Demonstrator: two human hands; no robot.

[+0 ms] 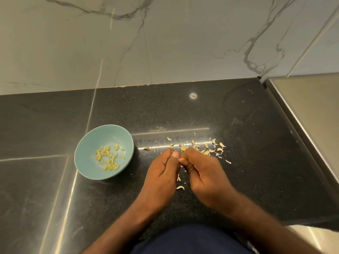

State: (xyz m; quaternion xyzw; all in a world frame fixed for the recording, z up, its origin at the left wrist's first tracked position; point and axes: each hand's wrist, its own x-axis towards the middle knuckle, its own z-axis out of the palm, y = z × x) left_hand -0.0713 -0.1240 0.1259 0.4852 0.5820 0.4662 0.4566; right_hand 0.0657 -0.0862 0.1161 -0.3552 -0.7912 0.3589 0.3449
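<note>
Tiny seed [180, 159], mostly hidden, is pinched right where the thumbs meet. Left hand [163, 169] and right hand [201, 169] both curl tight on it, low over the black counter [256, 143]. Husks [207, 147] lie scattered just beyond, and a teal bowl [102, 136] of kernels [108, 158] sits to the left.

This is a kitchen: a shiny black worktop [183, 110], a marble wall [165, 43], a bowl [86, 160] of seeds [108, 157].

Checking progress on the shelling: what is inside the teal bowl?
Small pale yellow kernels lie scattered on the floor of the teal bowl. Nothing covers its inside; whether any kernels lie under others cannot be told.
</note>
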